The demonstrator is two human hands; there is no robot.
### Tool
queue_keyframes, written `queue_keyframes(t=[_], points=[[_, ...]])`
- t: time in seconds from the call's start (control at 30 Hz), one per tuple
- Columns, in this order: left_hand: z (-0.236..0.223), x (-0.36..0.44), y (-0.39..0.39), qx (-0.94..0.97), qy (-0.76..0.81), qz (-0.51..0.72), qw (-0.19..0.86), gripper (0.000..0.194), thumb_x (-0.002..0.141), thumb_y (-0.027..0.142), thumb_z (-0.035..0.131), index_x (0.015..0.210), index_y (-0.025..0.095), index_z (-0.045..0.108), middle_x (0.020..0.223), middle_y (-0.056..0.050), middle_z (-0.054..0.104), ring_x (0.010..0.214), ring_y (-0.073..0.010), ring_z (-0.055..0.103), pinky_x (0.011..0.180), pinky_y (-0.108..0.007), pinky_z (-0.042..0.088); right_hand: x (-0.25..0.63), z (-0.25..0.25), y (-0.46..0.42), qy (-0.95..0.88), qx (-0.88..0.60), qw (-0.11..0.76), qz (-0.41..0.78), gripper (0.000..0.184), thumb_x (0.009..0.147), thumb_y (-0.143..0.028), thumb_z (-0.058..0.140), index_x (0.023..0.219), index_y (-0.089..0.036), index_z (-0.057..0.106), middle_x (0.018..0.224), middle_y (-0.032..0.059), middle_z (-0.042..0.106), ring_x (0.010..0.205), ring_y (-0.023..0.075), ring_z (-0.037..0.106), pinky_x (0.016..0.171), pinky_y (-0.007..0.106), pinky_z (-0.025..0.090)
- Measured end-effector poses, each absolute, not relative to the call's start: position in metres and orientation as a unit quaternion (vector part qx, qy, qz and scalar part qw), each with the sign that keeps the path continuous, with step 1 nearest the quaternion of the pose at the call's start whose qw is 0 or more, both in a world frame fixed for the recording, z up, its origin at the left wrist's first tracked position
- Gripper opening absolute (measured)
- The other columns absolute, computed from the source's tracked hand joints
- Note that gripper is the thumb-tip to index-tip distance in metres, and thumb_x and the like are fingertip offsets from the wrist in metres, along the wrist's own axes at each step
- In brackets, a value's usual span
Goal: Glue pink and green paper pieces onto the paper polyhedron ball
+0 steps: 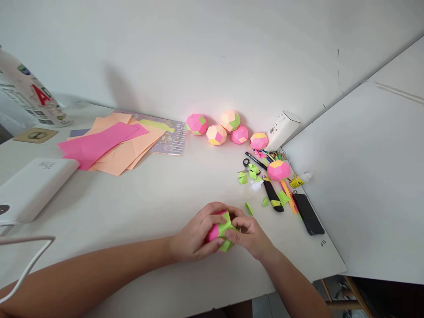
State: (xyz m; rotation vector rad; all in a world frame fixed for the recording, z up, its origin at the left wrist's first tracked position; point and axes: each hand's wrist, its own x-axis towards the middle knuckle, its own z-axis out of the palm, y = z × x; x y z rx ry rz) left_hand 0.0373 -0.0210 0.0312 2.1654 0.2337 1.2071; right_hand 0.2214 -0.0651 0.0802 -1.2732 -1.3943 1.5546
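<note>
A pink and green folded-paper ball (pixel 225 225) is between my two hands, low over the front of the white table. My left hand (pixel 200 232) wraps around its pink left side, the thumb below and the fingers over the top. On the green right side, my right hand (pixel 247 232) presses with thumb and fingertips closed on the paper. Part of the ball is hidden by the fingers. Just beyond my right hand lies a loose green paper piece (pixel 249 208). Several small folded green pieces (pixel 243 177) lie farther off beside black scissors (pixel 246 163).
Finished-looking paper balls (pixel 217 134) line the wall, and another ball (pixel 278 170) sits nearer. A black utility knife (pixel 273 194), a glue bottle (pixel 300 179) and a phone (pixel 308 213) lie right. Pink and orange sheets (pixel 112 145), a white power bank (pixel 43 187) and a bottle (pixel 33 92) occupy the left.
</note>
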Motion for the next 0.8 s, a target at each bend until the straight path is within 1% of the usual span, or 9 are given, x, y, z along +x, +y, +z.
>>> queue_keyframes(t=[0.33, 0.53, 0.6, 0.7, 0.73, 0.8], points=[[0.035, 0.038, -0.022, 0.822, 0.095, 0.459, 0.322, 0.028, 0.097, 0.03, 0.04, 0.123, 0.021, 0.038, 0.126, -0.016, 0.043, 0.114, -0.0268, 0.049, 0.092, -0.045, 0.049, 0.22, 0.081, -0.065, -0.522, -0.493, 0.338, 0.609, 0.039, 0.071, -0.047, 0.076, 0.056, -0.019, 0.053, 0.116, 0.0054, 0.054, 0.107, 0.0231, 0.053, 0.082, 0.034, 0.047], [0.033, 0.038, -0.021, 0.822, 0.1, 0.459, 0.321, 0.029, 0.098, 0.032, 0.039, 0.124, 0.02, 0.038, 0.126, -0.017, 0.043, 0.113, -0.0267, 0.05, 0.09, -0.045, 0.05, 0.22, 0.08, -0.064, -0.523, -0.493, 0.34, 0.607, 0.035, 0.071, -0.044, 0.076, 0.056, -0.019, 0.056, 0.114, 0.0047, 0.054, 0.107, 0.0239, 0.053, 0.083, 0.035, 0.047], [0.03, 0.039, -0.021, 0.825, 0.097, 0.461, 0.311, 0.033, 0.098, 0.038, 0.04, 0.126, 0.021, 0.038, 0.127, -0.017, 0.043, 0.115, -0.0278, 0.048, 0.09, -0.046, 0.05, 0.22, 0.08, -0.064, -0.526, -0.492, 0.339, 0.606, 0.032, 0.071, -0.042, 0.076, 0.057, -0.019, 0.059, 0.114, 0.0045, 0.054, 0.109, 0.0245, 0.052, 0.084, 0.035, 0.046], [0.027, 0.04, -0.02, 0.841, 0.091, 0.463, 0.265, 0.053, 0.095, 0.053, 0.04, 0.135, 0.019, 0.033, 0.129, -0.02, 0.041, 0.12, -0.0319, 0.043, 0.094, -0.051, 0.047, 0.219, 0.079, -0.064, -0.532, -0.482, 0.344, 0.605, 0.03, 0.072, -0.041, 0.076, 0.059, -0.019, 0.061, 0.115, 0.0045, 0.055, 0.113, 0.0254, 0.05, 0.088, 0.035, 0.045], [0.026, 0.04, -0.019, 0.847, 0.092, 0.462, 0.249, 0.058, 0.094, 0.055, 0.039, 0.138, 0.018, 0.031, 0.13, -0.021, 0.041, 0.122, -0.0328, 0.042, 0.095, -0.052, 0.045, 0.219, 0.079, -0.064, -0.533, -0.478, 0.346, 0.606, 0.029, 0.072, -0.041, 0.076, 0.059, -0.019, 0.061, 0.115, 0.0046, 0.055, 0.114, 0.0255, 0.05, 0.088, 0.035, 0.045], [0.025, 0.04, -0.02, 0.855, 0.098, 0.453, 0.233, 0.058, 0.096, 0.051, 0.037, 0.141, 0.016, 0.03, 0.132, -0.022, 0.04, 0.123, -0.0331, 0.041, 0.097, -0.053, 0.044, 0.219, 0.079, -0.064, -0.532, -0.473, 0.349, 0.609, 0.028, 0.073, -0.041, 0.076, 0.06, -0.019, 0.062, 0.116, 0.0049, 0.055, 0.115, 0.0252, 0.05, 0.088, 0.035, 0.046]])
